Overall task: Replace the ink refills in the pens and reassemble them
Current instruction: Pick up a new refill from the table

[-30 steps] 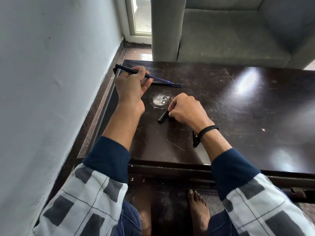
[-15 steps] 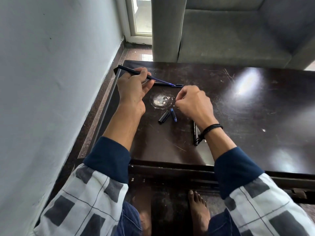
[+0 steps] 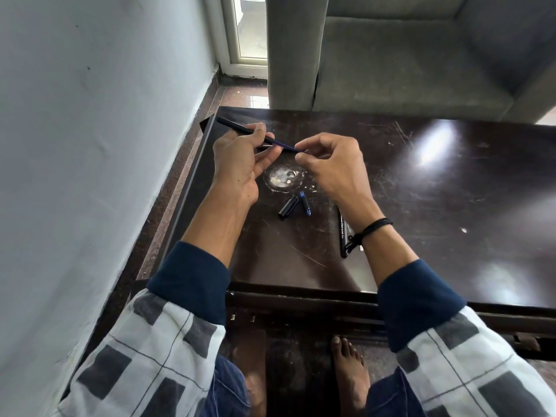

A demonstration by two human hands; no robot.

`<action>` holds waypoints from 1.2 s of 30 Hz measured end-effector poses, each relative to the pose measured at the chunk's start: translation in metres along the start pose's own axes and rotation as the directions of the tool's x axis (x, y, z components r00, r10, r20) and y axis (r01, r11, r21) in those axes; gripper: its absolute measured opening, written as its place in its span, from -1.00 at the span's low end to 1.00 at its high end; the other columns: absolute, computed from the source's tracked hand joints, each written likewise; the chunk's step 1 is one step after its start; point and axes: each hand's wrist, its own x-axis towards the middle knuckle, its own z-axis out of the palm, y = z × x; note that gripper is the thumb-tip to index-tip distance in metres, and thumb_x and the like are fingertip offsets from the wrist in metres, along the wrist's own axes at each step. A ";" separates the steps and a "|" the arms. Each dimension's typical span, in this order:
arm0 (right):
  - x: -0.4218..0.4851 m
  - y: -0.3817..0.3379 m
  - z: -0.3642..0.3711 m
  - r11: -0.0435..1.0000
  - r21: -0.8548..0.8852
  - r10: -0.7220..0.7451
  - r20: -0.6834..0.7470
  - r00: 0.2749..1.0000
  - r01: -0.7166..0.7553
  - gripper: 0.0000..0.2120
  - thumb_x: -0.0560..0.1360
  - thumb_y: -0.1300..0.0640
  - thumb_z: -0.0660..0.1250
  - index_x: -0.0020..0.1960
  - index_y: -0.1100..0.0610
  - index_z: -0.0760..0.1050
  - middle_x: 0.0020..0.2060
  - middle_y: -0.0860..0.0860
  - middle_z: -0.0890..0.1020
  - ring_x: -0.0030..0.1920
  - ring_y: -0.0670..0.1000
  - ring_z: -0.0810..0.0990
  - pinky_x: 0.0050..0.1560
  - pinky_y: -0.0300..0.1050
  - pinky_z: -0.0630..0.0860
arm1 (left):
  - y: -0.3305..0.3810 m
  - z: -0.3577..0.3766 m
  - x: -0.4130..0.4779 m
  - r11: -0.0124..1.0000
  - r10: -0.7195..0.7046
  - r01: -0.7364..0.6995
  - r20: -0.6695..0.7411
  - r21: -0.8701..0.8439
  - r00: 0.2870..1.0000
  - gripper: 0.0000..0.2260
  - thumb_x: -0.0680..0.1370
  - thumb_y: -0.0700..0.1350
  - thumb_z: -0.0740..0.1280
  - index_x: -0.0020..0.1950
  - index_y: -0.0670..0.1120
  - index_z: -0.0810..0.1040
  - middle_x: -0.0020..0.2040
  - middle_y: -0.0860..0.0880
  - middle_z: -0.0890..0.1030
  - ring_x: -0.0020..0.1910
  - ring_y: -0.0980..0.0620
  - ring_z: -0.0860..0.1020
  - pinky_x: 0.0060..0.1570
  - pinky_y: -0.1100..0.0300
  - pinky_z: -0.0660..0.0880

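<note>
My left hand (image 3: 240, 164) grips a black pen barrel (image 3: 240, 130) over the far left of the dark table (image 3: 421, 206). A blue ink refill (image 3: 287, 145) sticks out of the barrel's right end. My right hand (image 3: 334, 164) pinches the tip of that refill between thumb and forefinger. On the table below lie a black cap (image 3: 288, 208) and a small blue-tipped piece (image 3: 305, 203), side by side. Another black pen (image 3: 343, 233) lies partly under my right wrist.
A pale scuffed ring (image 3: 284, 177) marks the tabletop under my hands. A grey wall (image 3: 90, 145) runs close along the left. A grey sofa (image 3: 406, 55) stands behind the table. My bare feet (image 3: 349, 362) rest below the near edge.
My right hand left the cap and blue-tipped piece on the table, rose to the far left and took hold of the refill's tip. My left hand kept the barrel, shifting slightly.
</note>
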 end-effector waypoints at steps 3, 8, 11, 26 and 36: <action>0.001 -0.001 -0.002 0.989 0.140 0.041 0.014 0.999 -0.043 -0.93 0.49 0.21 0.51 -0.10 0.04 0.72 -0.28 -0.01 0.72 -0.27 -0.14 0.62 -0.18 -0.24 0.57 | 0.000 -0.001 0.000 1.000 -0.010 0.010 0.001 -0.017 1.000 -0.95 0.58 -0.25 0.39 -0.08 -0.15 0.58 -0.09 -0.16 0.66 -0.15 -0.03 0.69 -0.11 0.15 0.65; 0.002 -0.005 -0.009 0.877 0.423 0.203 0.097 0.974 -0.226 -0.95 0.48 0.29 0.51 -0.05 0.20 0.71 -0.26 0.09 0.69 -0.33 -0.09 0.59 -0.27 -0.29 0.51 | 0.003 -0.003 0.003 0.998 -0.005 0.003 -0.032 -0.064 0.999 -0.96 0.57 -0.26 0.39 -0.07 -0.17 0.58 -0.10 -0.16 0.66 -0.08 -0.05 0.68 -0.12 0.18 0.64; 0.004 -0.005 -0.013 0.768 0.557 0.272 0.163 0.948 -0.316 -0.91 0.47 0.31 0.51 -0.04 0.20 0.70 -0.27 0.05 0.70 -0.35 -0.11 0.59 -0.30 -0.31 0.50 | 0.004 -0.003 0.002 0.992 -0.017 0.011 -0.046 -0.122 0.999 -0.97 0.57 -0.28 0.39 -0.04 -0.19 0.56 -0.10 -0.16 0.65 -0.08 -0.05 0.68 -0.12 0.18 0.64; 0.001 -0.009 -0.011 0.575 0.778 0.298 0.089 0.950 -0.253 -0.96 0.53 0.27 0.48 -0.03 0.16 0.68 -0.22 0.02 0.68 -0.27 -0.09 0.63 -0.20 -0.28 0.58 | 0.003 -0.002 -0.001 0.961 -0.119 0.123 0.031 -0.248 0.992 -0.92 0.56 -0.28 0.40 0.02 -0.27 0.55 0.05 -0.29 0.64 -0.10 -0.19 0.72 -0.12 0.16 0.67; 0.027 0.004 -0.057 0.976 0.214 0.113 -0.340 0.934 -0.040 -0.83 0.48 0.03 0.44 -0.24 0.08 0.66 -0.37 0.01 0.71 -0.32 0.01 0.68 -0.21 -0.01 0.62 | 0.004 -0.007 0.005 0.973 -0.100 0.102 0.020 -0.208 0.995 -0.88 0.56 -0.24 0.42 0.05 -0.24 0.57 -0.13 -0.20 0.67 -0.11 -0.13 0.72 -0.16 0.21 0.63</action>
